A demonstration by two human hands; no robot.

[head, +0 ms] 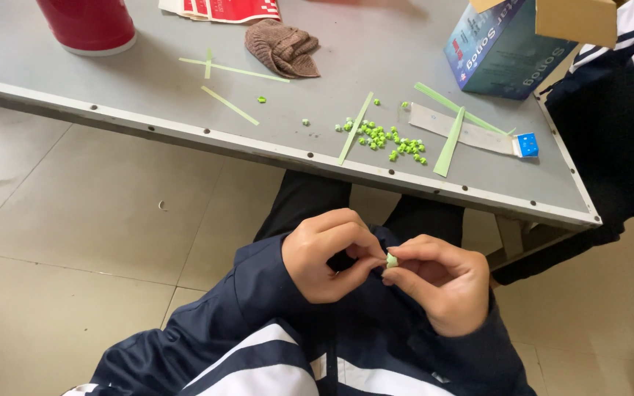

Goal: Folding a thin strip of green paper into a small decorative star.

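Tile floor [75,242], pale and a little scuffed, fills the left side below the edge of the grey metal table [148,110]. On the table's far left corner stands a round red container [86,22], cut off by the frame. Right of it lie long thin strips of light green paper [229,105], some crossed over each other, and a crumpled brown knitted cloth [284,48] with a red and white printed packet [221,9] behind it.

Lower down, over my lap, my left hand [328,257] is curled, its thumb and forefinger closed on one side of a tiny folded piece of light green paper [391,259]. That small green piece sits between my two hands, below the table edge and above my dark blue jacket with white stripes [273,352]. My right hand [438,286] pinches the piece from the other side, fingertips pressed together on it, so both hands are clamped on the same bit of paper.

Up on the table, a scatter of small green folded paper pieces [390,139] lies near the front edge, with more green strips beside them. Further right are a flat grey paper strip with a blue end [478,136] and a blue-green cardboard box [504,51]. At the far right edge another person in dark clothes [618,147] sits beside the table.
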